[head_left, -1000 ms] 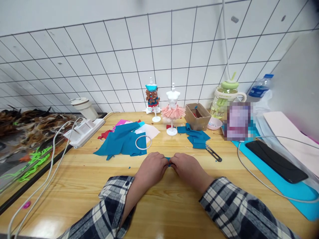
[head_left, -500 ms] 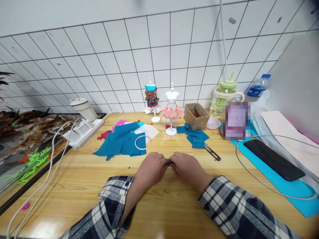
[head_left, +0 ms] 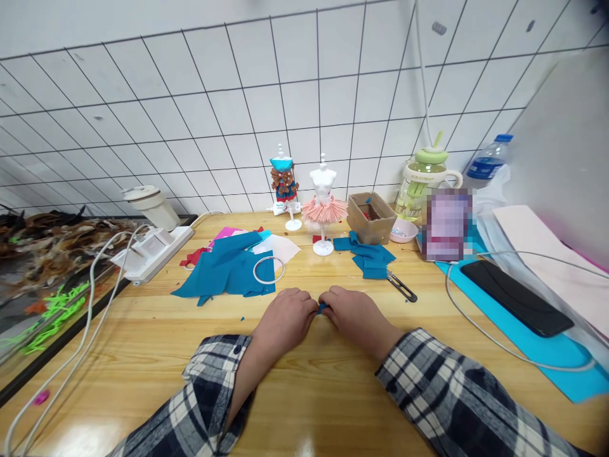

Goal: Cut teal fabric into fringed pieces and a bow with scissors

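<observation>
A small piece of blue fabric (head_left: 322, 308) is pinched between my two hands over the middle of the wooden table; most of it is hidden by fingers. My left hand (head_left: 288, 317) closes on its left side, fingertips together. My right hand (head_left: 354, 317) grips the other side, almost touching the left. Beyond the left hand lie blue fabric sheets (head_left: 223, 270) with a white ring (head_left: 269, 270) on top. Past the right hand are blue fabric strips (head_left: 373, 259) and a thin black-handled tool (head_left: 403, 287), its kind unclear.
Two small dress forms stand at the back, one with a pink skirt (head_left: 324, 211), one in a blue-and-brown outfit (head_left: 284, 181). Right of them are a cardboard box (head_left: 380, 230), a pink bowl (head_left: 404, 231), a green-lidded jug (head_left: 421, 187) and a phone (head_left: 516, 298). A power strip (head_left: 152, 254) with cables lies left.
The whole view has shifted slightly, so things sit a little further left and higher. Both hands keep their pinch on the blue fabric, with only a slight change between the fingertips.
</observation>
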`<state>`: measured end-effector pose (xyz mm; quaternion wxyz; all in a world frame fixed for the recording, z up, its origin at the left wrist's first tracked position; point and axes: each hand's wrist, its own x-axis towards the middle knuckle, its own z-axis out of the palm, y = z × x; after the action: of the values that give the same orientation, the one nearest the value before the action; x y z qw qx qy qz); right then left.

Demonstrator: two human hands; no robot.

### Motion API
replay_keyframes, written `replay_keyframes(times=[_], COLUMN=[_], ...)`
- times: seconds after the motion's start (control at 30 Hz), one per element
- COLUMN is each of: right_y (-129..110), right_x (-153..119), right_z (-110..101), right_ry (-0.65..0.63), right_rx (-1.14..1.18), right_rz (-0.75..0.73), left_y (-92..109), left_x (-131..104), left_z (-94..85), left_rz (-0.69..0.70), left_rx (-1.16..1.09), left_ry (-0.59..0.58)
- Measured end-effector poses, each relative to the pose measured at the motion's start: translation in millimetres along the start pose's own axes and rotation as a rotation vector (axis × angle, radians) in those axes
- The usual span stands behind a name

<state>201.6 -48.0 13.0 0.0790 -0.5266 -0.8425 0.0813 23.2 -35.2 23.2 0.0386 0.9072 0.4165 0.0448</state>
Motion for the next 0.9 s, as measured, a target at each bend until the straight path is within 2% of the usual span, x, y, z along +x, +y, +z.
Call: replay_keyframes(times=[0.43, 0.63, 0.9], right_y=[9, -1, -6], right_x=[0, -3, -6], right_z=[-5, -4, -5], right_ry=[-0.042, 0.006, 0.097], right_rx=[0.06, -0.031, -0.064], right_rz=[-0.023, -0.054, -0.035], left_y=[-2, -1, 7], left_x=[-1, -4, -6], left_z=[-3.6, -5.1, -7.8], left_rz=[0.002, 0.061, 0.006], left_rx=[-0.045, -0.058, 0.018], left_ry=[0.029, 0.189, 0.262])
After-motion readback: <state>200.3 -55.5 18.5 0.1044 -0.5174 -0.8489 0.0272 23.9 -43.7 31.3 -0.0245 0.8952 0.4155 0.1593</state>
